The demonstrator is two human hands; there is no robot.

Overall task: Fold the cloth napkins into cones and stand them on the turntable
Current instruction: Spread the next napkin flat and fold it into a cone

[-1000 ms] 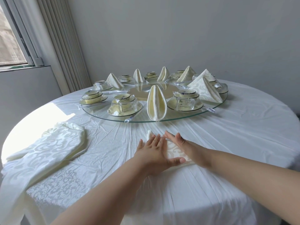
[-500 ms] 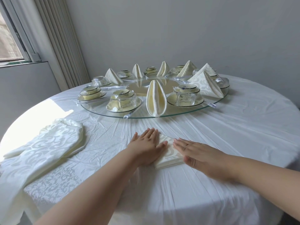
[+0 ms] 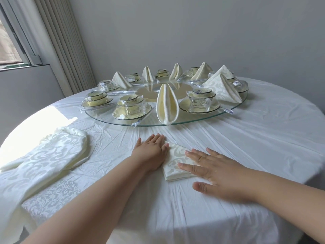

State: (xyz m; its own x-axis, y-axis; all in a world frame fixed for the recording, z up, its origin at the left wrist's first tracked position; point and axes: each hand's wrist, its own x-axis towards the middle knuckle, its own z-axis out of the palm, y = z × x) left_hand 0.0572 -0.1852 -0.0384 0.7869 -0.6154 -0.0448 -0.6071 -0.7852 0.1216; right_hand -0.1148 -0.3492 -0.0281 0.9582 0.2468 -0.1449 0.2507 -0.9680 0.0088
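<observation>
A cream patterned napkin [image 3: 175, 162], folded into a flat wedge, lies on the white tablecloth in front of the glass turntable [image 3: 193, 118]. My left hand [image 3: 151, 152] lies flat along the napkin's left edge, fingers straight. My right hand [image 3: 212, 169] lies flat over its right side, fingers spread. A finished cone napkin [image 3: 167, 104] stands at the turntable's near rim. Several more folded napkins stand around the far rim, one of them a triangular napkin [image 3: 223, 88] on the right.
A pile of unfolded cream napkins [image 3: 52, 155] lies on the table at the left. Wrapped place settings of plates, bowls and cups [image 3: 131, 110] ring the turntable. A window and vertical blinds are at the far left.
My right hand has slid rightward and back across the napkin, uncovering more of it. My left hand has stayed at the napkin's left edge.
</observation>
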